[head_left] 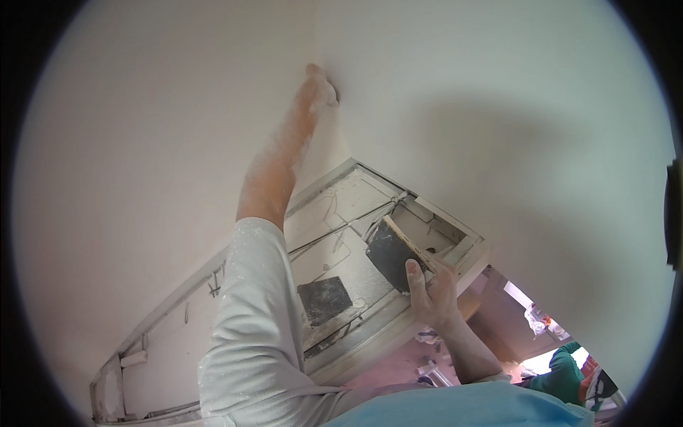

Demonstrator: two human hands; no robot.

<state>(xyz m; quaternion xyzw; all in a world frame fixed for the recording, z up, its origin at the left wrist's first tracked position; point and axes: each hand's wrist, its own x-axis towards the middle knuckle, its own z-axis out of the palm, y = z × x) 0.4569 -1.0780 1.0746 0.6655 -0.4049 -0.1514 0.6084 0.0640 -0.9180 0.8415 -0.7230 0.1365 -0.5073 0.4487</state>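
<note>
My left arm, in a rolled white sleeve, reaches up to where the two pale walls meet. There my left hand (321, 87), dusted white, is closed against the wall (315, 35). A small pale piece with a dark edge shows at its fingers, too little to name. My right hand (435, 290) grips a dark-faced sanding block (393, 257) with a pale edge, its thumb pressed on the dark face. Below that block, a dark square sheet, like sandpaper (325, 300), lies on the dusty panel (345, 188).
The panel sits in a raised metal frame (449, 229) that runs along the walls, with thin cables (320, 240) across it. Far below at the lower right, a person in a green sleeve (562, 376) is partly visible beside a bright opening. Cluttered things lie on the floor (398, 363).
</note>
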